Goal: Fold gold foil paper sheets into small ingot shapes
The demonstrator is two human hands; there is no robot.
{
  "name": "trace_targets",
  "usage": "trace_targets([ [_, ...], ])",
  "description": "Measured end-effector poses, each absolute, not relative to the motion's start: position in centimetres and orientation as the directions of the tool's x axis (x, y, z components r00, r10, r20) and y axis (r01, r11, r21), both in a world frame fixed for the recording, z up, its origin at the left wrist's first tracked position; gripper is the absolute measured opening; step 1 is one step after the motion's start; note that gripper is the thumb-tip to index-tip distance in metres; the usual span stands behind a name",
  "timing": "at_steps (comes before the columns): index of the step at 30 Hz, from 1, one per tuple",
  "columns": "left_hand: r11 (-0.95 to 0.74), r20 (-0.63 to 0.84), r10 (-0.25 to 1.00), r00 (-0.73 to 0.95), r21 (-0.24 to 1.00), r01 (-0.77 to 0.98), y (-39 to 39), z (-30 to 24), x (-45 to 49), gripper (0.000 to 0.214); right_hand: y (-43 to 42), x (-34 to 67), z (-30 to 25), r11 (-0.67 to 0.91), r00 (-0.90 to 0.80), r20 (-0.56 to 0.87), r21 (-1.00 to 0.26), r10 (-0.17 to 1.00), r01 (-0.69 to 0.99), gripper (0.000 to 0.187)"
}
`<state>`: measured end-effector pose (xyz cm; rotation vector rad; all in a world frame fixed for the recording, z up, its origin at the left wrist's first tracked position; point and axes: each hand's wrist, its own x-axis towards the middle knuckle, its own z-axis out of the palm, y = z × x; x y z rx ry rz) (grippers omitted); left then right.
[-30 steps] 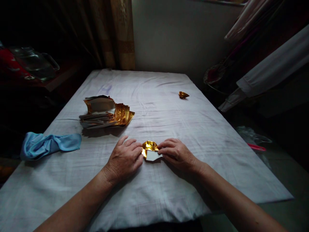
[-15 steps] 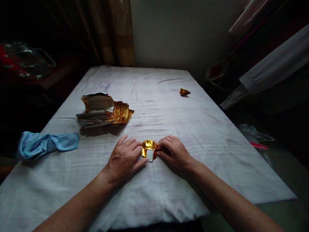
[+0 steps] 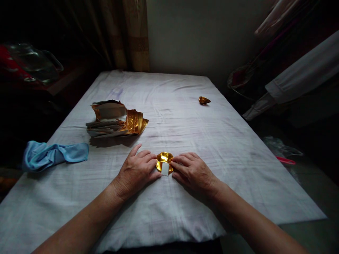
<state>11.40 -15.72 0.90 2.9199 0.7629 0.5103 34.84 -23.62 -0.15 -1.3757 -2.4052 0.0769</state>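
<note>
The gold paper [image 3: 164, 162] looks partly folded: its upper part is creased into a compact gold shape, while a small white flap on the near side is not yet tucked in, so the folding seems well begun but not finished; one small folded gold piece [image 3: 204, 100] already lies on the desk [image 3: 185, 123], well beyond the right hand [image 3: 192, 171], and a thick stack of gold sheets [image 3: 116, 120] sits unfolded beyond the left hand [image 3: 136, 173]. The gold paper lies flat on the white-covered desk directly between the two hands; both are brought close together, palms down, fingertips clamped against its left and right edges. A blue cloth [image 3: 55, 155] lies well off to the left of the left hand.
</note>
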Motion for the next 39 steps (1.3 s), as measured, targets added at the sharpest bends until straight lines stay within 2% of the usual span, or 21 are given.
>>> trace_targets([
  [3,-0.887,0.340,0.460,0.820,0.131,0.443,-15.6,0.6,11.5,0.022,-23.5,34.8,0.1,0.550,-0.505,0.248,-0.168,0.827,0.818,0.024],
  [6,-0.887,0.371,0.458,0.808,0.132,0.442,-15.4,0.3,11.7,0.027,-23.4,34.7,-0.2,0.564,-0.505,0.304,-0.145,0.808,0.813,0.016],
  [8,-0.879,0.379,0.473,0.795,0.145,0.454,-15.3,0.1,11.8,0.030,-23.4,34.6,-0.7,0.557,-0.469,0.381,-0.164,0.797,0.814,0.014],
  [10,-0.860,0.369,0.508,0.778,0.178,0.477,-15.0,-0.1,11.9,0.030,-23.4,34.5,-1.4,0.522,-0.387,0.442,-0.240,0.809,0.818,0.015],
  [12,-0.831,0.347,0.556,0.755,0.235,0.504,-14.6,-0.2,11.9,0.028,-23.3,34.3,-1.8,0.448,-0.272,0.449,-0.352,0.851,0.822,0.013],
  [15,-0.778,0.303,0.625,0.719,0.315,0.543,-13.7,-0.3,12.2,0.023,-22.9,34.0,-1.7,0.279,-0.110,0.362,-0.457,0.926,0.844,0.009],
  [19,-0.733,0.244,0.673,0.698,0.341,0.588,-13.1,-0.2,13.0,0.022,-22.3,33.3,-0.8,0.061,0.039,0.217,-0.434,0.975,0.899,0.008],
  [21,-0.718,0.233,0.692,0.683,0.320,0.618,-13.2,-0.2,13.3,0.018,-22.1,33.1,-0.6,0.001,0.086,0.190,-0.418,0.978,0.909,0.001],
  [22,-0.712,0.238,0.700,0.673,0.307,0.632,-13.3,-0.3,13.4,0.015,-22.1,33.0,-0.5,-0.011,0.096,0.184,-0.414,0.978,0.910,0.004],
  [24,-0.720,0.263,0.693,0.671,0.297,0.627,-13.4,-0.5,13.5,0.009,-22.1,33.1,-0.7,-0.002,0.086,0.187,-0.408,0.979,0.913,0.006],
  [27,-0.799,0.329,0.601,0.728,0.274,0.536,-13.5,-1.0,13.4,0.013,-22.4,33.3,-1.3,0.082,0.003,0.229,-0.363,0.973,0.928,0.011],
  [33,-0.904,0.405,0.398,0.823,0.022,0.426,-13.7,-1.2,13.3,0.022,-23.0,33.3,-1.7,0.208,-0.147,0.307,-0.175,0.940,0.962,0.025],
  [39,-0.908,0.377,0.379,0.845,-0.024,0.418,-14.3,-1.1,13.1,0.026,-22.9,32.9,-1.2,0.214,-0.163,0.293,-0.151,0.942,0.965,0.024],
])
